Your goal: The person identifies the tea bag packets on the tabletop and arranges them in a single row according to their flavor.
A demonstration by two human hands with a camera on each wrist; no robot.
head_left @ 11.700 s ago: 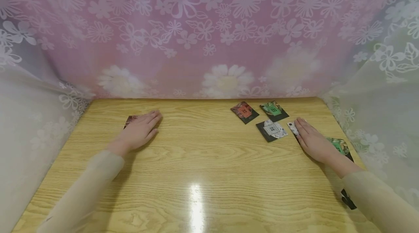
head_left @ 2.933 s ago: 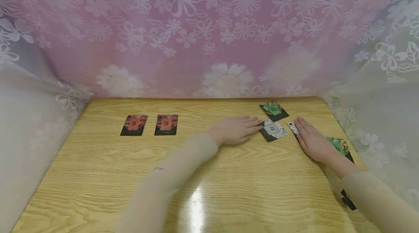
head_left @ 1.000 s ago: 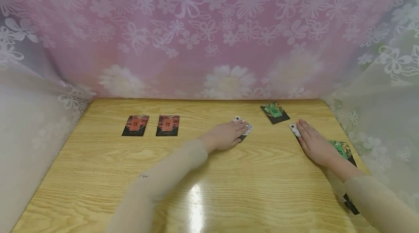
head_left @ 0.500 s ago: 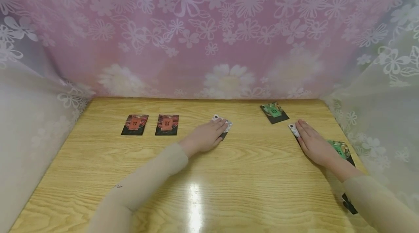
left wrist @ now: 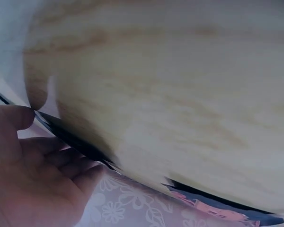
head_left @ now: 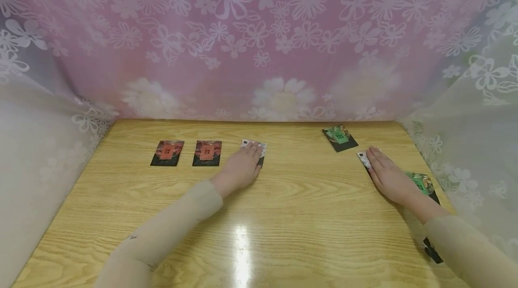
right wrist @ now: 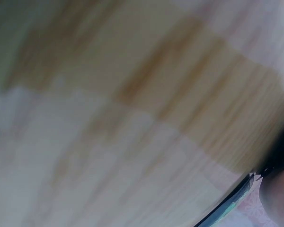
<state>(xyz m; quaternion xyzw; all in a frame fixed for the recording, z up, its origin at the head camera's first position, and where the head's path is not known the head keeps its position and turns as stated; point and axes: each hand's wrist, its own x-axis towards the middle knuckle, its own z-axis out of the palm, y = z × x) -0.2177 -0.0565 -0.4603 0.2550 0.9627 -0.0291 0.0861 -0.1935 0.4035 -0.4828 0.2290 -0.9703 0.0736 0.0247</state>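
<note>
In the head view my left hand (head_left: 240,167) lies with straight fingers flat on a black-and-white sachet (head_left: 262,149), covering most of it. To its left, side by side, lie two flat black sachets with red labels, one nearer (head_left: 207,153) and one farther left (head_left: 167,153). On the right, my right hand (head_left: 387,177) rests flat over another white-patterned sachet (head_left: 363,160), of which only a corner shows. A green-labelled sachet (head_left: 340,138) lies behind that hand. A second green-labelled sachet (head_left: 422,184) sits partly hidden by the right wrist.
The wooden table (head_left: 307,220) runs back to a pink flowered curtain (head_left: 259,54), with pale curtains at both sides. A black object (head_left: 433,251) shows by the right sleeve, mostly hidden.
My left hand has slid the white-patterned sachet leftward, up beside the two red-labelled ones, and it now lies straighter. Earlier it moved a red-labelled sachet over. The right hand has stayed put.
</note>
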